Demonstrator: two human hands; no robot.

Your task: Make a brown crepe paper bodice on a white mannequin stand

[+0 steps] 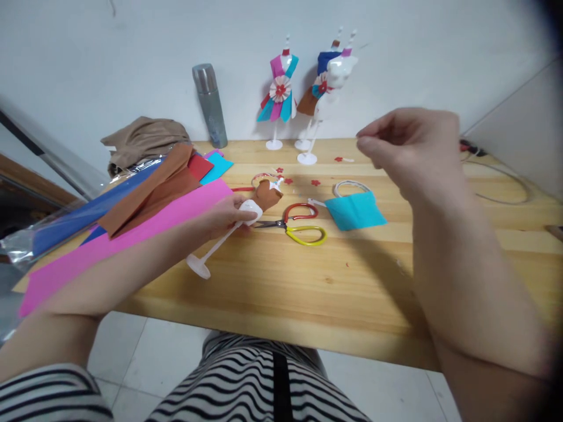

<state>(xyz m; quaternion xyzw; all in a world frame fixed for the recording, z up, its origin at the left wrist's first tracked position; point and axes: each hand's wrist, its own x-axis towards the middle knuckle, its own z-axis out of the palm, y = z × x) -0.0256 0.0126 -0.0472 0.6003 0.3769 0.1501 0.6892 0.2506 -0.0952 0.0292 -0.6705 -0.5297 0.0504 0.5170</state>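
My left hand [233, 212] is wrapped round a small white mannequin [250, 213] on a stand, tilted so its neck points away to the right and its round base [199, 266] towards me. Brown crepe-like material [266, 196] covers the mannequin's chest. High over the right part of the table, my right hand [396, 138] is raised with thumb and fingertips pinched together; whatever it may hold is too small to see. Scissors [308, 225] with one red and one yellow handle lie beside the mannequin. A turquoise piece [356, 211] rests below my right hand, partly over a white ring-shaped roll [350, 186].
Brown [145, 193] and pink sheets [176, 214] cover the table's left side, near a bundled tan cloth [147, 138]. A grey flask [211, 108] and several mannequins, one in a multicoloured dress [281, 88], stand by the wall. Small red flowers [315, 183] lie scattered mid-table.
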